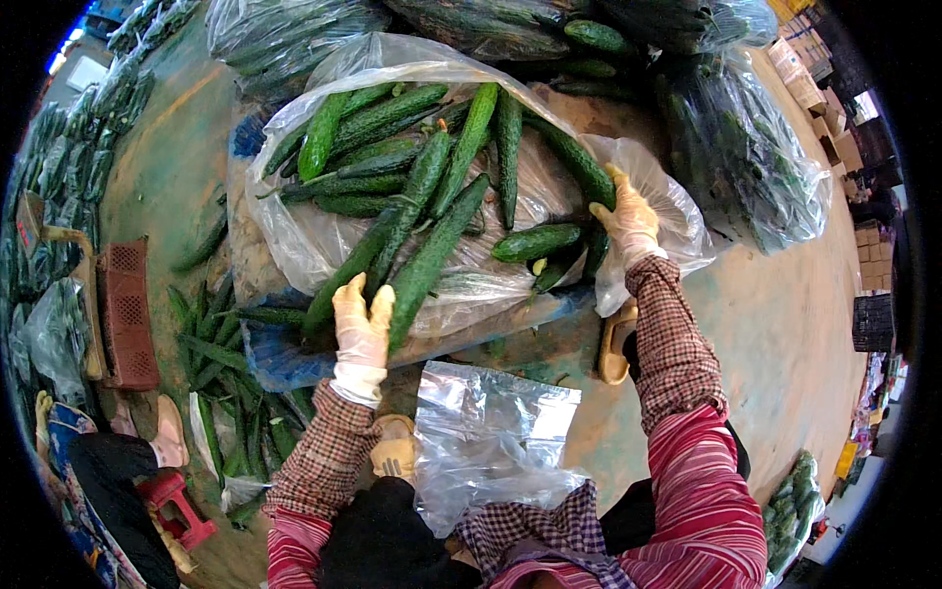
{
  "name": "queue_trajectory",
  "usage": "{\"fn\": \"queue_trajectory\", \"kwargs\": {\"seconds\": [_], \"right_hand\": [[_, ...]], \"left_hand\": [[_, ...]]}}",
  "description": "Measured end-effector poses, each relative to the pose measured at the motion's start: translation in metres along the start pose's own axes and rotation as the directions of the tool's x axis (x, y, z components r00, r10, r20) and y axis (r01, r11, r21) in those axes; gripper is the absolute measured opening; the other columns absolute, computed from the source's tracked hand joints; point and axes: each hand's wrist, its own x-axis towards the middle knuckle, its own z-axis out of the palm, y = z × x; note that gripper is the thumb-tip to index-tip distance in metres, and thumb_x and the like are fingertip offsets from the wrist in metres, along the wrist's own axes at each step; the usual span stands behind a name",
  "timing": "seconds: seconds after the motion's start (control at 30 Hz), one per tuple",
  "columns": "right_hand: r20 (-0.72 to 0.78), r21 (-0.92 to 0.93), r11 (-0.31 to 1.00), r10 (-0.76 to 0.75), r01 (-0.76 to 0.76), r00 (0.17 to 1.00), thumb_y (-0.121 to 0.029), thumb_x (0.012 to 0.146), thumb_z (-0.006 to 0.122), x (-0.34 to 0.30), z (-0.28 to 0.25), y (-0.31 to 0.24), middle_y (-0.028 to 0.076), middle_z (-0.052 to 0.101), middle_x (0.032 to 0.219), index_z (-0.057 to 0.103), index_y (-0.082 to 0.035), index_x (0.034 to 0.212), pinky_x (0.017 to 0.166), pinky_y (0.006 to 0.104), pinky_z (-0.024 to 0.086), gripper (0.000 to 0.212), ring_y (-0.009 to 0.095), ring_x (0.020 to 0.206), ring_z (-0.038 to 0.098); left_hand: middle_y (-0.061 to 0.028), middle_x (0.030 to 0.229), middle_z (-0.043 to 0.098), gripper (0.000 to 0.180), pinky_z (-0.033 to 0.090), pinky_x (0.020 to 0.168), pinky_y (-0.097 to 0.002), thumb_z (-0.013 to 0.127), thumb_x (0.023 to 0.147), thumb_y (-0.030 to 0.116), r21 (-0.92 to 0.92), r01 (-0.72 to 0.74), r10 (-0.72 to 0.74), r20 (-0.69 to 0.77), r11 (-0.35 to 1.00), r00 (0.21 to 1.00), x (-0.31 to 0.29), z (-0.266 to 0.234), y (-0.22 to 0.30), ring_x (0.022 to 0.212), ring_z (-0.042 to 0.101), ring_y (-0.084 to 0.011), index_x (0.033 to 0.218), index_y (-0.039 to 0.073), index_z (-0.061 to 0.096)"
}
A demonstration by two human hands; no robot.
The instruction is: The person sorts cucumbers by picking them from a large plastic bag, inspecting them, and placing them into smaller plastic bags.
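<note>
Long green cucumbers (pixel 378 123) lie in a large open clear plastic bag (pixel 285 231) spread before me. My left hand (pixel 361 324), in a pale glove, is closed around the near ends of a few cucumbers (pixel 439 257) that slant up and away into the bag. At the bag's right side, my gloved right hand (pixel 630 218) grips the near end of another dark cucumber (pixel 579 162). Shorter cucumbers (pixel 535 242) rest just left of that hand. A flat clear plastic bag (pixel 491 422) lies across my lap.
Filled bags of cucumbers (pixel 741 147) stand behind and to the right. Loose cucumbers (pixel 231 363) are heaped on the floor at left. Beyond them are a brown perforated crate (pixel 130 314), a red stool (pixel 179 506) and another seated person's foot (pixel 169 432).
</note>
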Motion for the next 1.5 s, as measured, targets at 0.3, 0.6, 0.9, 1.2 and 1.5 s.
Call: {"fn": "queue_trajectory", "kwargs": {"seconds": [0.3, 0.6, 0.9, 1.2, 1.5], "right_hand": [[0.518, 0.836, -0.029, -0.287, -0.547, 0.806, -0.041, 0.093, 0.048, -0.134, 0.024, -0.038, 0.012, 0.068, 0.082, 0.055, -0.003, 0.116, 0.046, 0.0188, 0.043, 0.045, 0.012, 0.052, 0.056], [0.229, 0.912, 0.411, -0.508, -0.001, 0.830, -0.034, 0.091, 0.055, -0.146, 0.035, -0.115, 0.012, 0.062, 0.113, 0.052, -0.002, 0.123, 0.088, 0.0289, 0.045, 0.046, 0.020, 0.103, 0.059], [0.221, 0.165, 0.981, 0.061, -0.098, 0.973, -0.037, 0.077, 0.068, -0.002, 0.070, -0.117, 0.024, 0.056, 0.118, 0.010, 0.001, 0.143, 0.091, 0.0397, 0.045, 0.096, 0.035, 0.107, 0.057], [0.418, 0.888, -0.119, -0.191, -0.444, 0.888, -0.012, 0.073, 0.062, -0.095, 0.040, -0.133, 0.003, 0.054, 0.080, 0.055, -0.001, 0.110, 0.069, 0.0288, 0.051, 0.040, 0.014, 0.063, 0.053], [0.430, 0.880, 0.360, -0.326, -0.310, 0.842, 0.002, 0.083, 0.056, -0.264, 0.113, -0.199, 0.007, 0.048, 0.112, 0.027, -0.010, 0.141, 0.082, 0.0311, 0.049, 0.066, 0.018, 0.096, 0.055]], "left_hand": [[-0.0222, 0.109, 0.051, 0.050, 0.042, 0.089, -0.0390, 0.062, 0.087, 0.030, 0.201, -0.136, 0.142, -0.015, 0.970, 0.990, -0.005, -0.013, -0.009, 0.101, 0.052, -0.0360, 0.123, -0.003, 0.050], [-0.0162, 0.135, 0.039, 0.055, 0.035, 0.100, -0.0355, 0.051, 0.093, 0.029, -0.074, -0.218, 0.209, -0.116, 0.973, 0.971, -0.001, -0.020, 0.017, 0.117, 0.044, -0.0232, 0.140, 0.005, 0.035], [-0.0247, 0.127, 0.047, 0.099, 0.040, 0.096, -0.0372, 0.071, 0.073, 0.022, -0.078, 0.077, -0.054, 0.259, 0.994, 0.964, 0.013, -0.022, 0.064, 0.113, 0.050, -0.0342, 0.146, 0.005, 0.005], [-0.0076, 0.129, 0.047, 0.088, 0.038, 0.096, -0.0291, 0.071, 0.067, 0.022, -0.448, 0.566, -0.137, 0.688, 0.692, 0.713, 0.038, -0.056, 0.029, 0.113, 0.048, -0.0174, 0.142, 0.003, 0.029], [-0.0245, 0.123, 0.049, 0.092, 0.051, 0.084, -0.0388, 0.066, 0.061, 0.035, -0.831, 0.554, -0.238, 0.530, 0.045, 0.814, -0.103, -0.152, 0.014, 0.096, 0.060, -0.0316, 0.137, -0.002, 0.031]]}}
